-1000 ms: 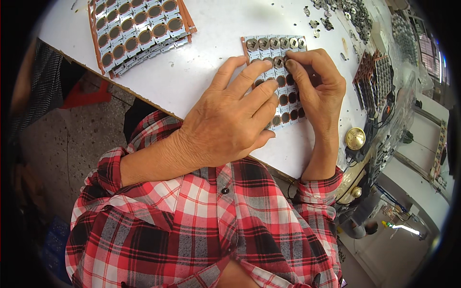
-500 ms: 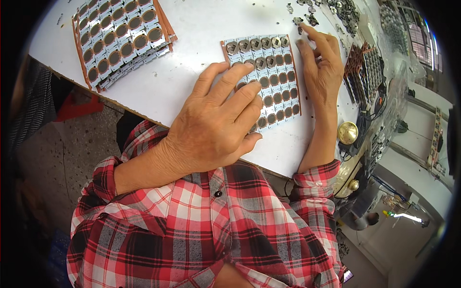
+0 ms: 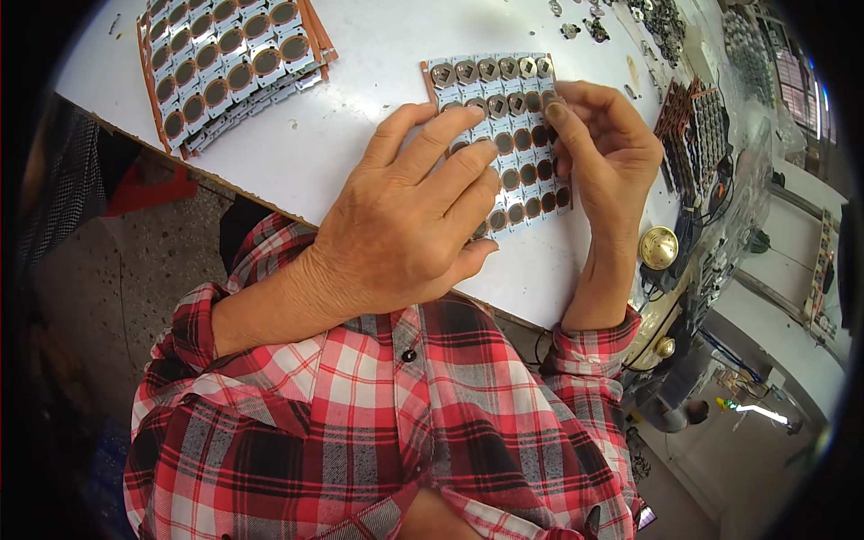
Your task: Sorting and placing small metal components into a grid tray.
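A pale blue panel point(image 3: 511, 124) with orange side strips and rows of dark round pads lies on the white table in front of me. Silver metal discs point(image 3: 488, 69) cover the top row, and more sit in the second. My left hand point(image 3: 400, 211) rests over the panel's left part with fingers spread, hiding several pads. At the panel's right edge, by the end of the second row, my right hand point(image 3: 612, 157) has thumb and forefinger pinched together. Whatever small piece lies between those fingertips is hidden.
Similar panels point(image 3: 216, 58) are stacked at the far left, near the table edge. Loose metal parts point(image 3: 571, 31) and a larger heap of them point(image 3: 664, 34) lie at the far right. Further right are more stacked panels point(image 3: 706, 126), a brass-coloured dome point(image 3: 659, 247) and black cables.
My right hand has come from the loose metal parts beyond the panel back to the panel's right edge, its fingertips closing together. The left hand stays on the panel, nearly unmoved.
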Available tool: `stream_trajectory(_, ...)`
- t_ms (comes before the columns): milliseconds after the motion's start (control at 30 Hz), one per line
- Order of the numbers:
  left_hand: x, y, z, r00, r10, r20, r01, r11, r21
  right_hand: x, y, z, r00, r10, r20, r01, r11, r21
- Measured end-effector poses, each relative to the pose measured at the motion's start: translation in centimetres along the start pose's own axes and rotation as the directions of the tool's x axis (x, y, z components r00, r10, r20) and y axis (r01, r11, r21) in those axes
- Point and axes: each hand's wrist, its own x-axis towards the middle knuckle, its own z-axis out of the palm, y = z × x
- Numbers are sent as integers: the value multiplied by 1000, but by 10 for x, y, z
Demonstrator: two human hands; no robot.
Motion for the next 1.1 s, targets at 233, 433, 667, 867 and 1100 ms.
stream_trajectory(233, -1, 0, 1, 1000, 12, -8, -11, 1000, 15, 2, 10, 6, 996, -87, 6, 87, 994, -67)
stream_trajectory(433, -1, 0, 0, 1000, 3, 7, -3, 1000, 19, 4, 13, -1, 991, -103, 81, 113, 985, -128)
stream_trajectory(667, 3, 0, 0, 1000, 6, 3, -6, 1000, 24, 9, 12, -3, 965, -210, 160, 245, 939, -243)
stream_trajectory(867, 0, 2, -1, 1000, -10, 17, 10, 1000, 19, 11, 8, -5, 980, -118, 160, 149, 969, -197)
stream_trajectory(1100, 0, 2, -1, 1000, 3, -3, -3, 1000, 15, 36, 16, 0, 908, -419, 25, 331, 679, -656)
